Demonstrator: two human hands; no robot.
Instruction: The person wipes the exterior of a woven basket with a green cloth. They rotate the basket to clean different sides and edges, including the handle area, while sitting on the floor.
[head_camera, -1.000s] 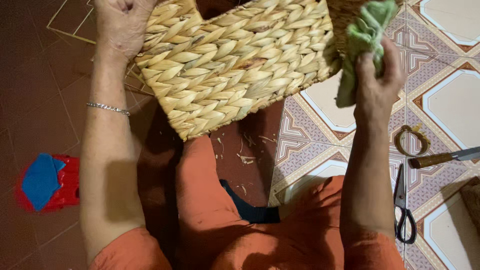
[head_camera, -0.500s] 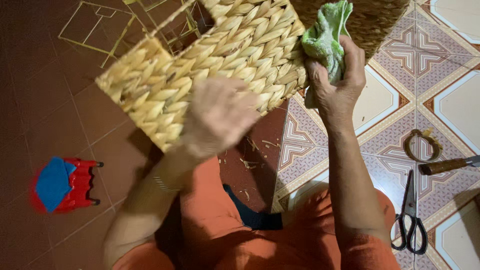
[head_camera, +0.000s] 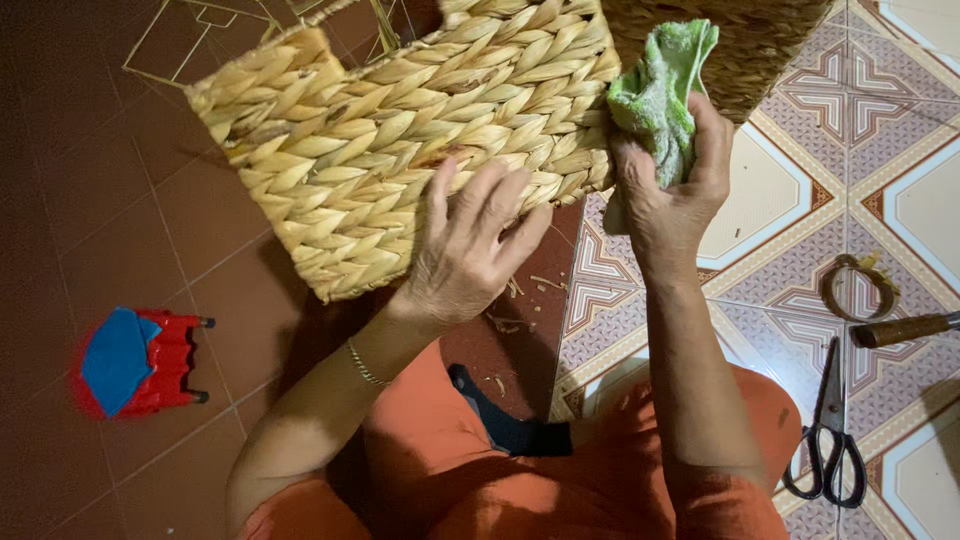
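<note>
Left hand (head_camera: 470, 255) flat and open against basket (head_camera: 400, 140); right hand (head_camera: 672, 195), at three o'clock, gripping cloth (head_camera: 655, 95).

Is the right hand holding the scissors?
No, the right hand grips a green cloth; the scissors lie on the tiled floor.

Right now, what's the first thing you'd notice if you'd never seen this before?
A big woven straw basket fills the top middle, with the left hand flat against its side. The right hand clutches a green cloth at the basket's right edge. A little red stool with a blue top stands on the floor at left.
</note>
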